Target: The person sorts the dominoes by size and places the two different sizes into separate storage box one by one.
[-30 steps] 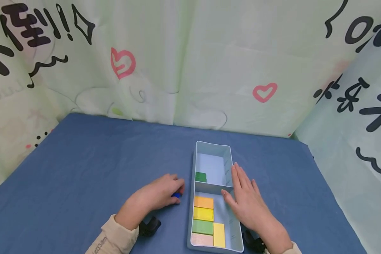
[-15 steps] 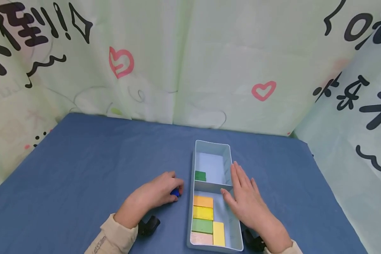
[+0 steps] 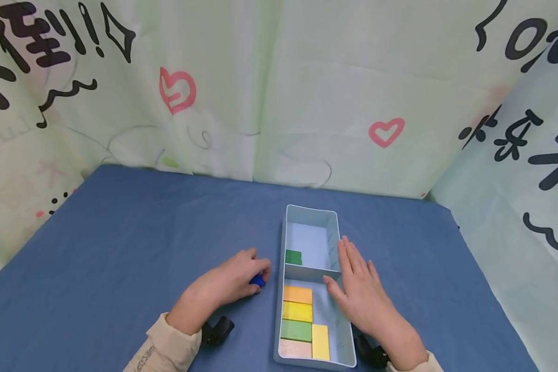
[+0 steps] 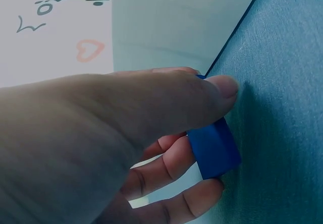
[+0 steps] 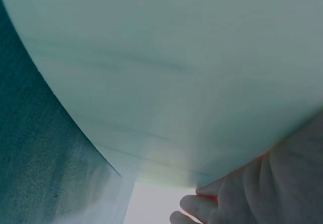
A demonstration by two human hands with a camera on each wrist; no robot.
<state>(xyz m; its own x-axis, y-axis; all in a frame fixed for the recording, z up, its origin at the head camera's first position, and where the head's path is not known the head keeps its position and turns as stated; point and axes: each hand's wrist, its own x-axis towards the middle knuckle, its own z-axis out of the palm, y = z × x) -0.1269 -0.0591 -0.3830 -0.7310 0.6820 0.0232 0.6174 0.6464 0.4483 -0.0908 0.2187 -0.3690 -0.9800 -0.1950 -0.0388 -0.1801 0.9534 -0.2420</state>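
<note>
My left hand (image 3: 234,279) pinches a small blue block (image 3: 258,280) between thumb and fingers, just left of the box. In the left wrist view the blue block (image 4: 214,148) shows below the thumb, close to the blue cloth. A long pale-blue box (image 3: 307,272) with two compartments stands upright on the table. My right hand (image 3: 365,294) lies with straight fingers along the box's right rim. In the near compartment are an orange block (image 3: 298,295), a yellow block (image 3: 297,311), a green block (image 3: 296,330), a pinkish block (image 3: 295,349) and an upright-lying yellow block (image 3: 320,342).
Dark green blocks (image 3: 293,257) sit in the left near corner of the far compartment. A blue cloth (image 3: 144,232) covers the table. Behind and beside it hangs a pale printed curtain (image 3: 316,93). Black wrist mounts (image 3: 217,330) sit under the wrists.
The left fingers have shifted slightly about the blue block, and a bit more of it shows. The right hand and the box hold still; the view has tilted very slightly.
</note>
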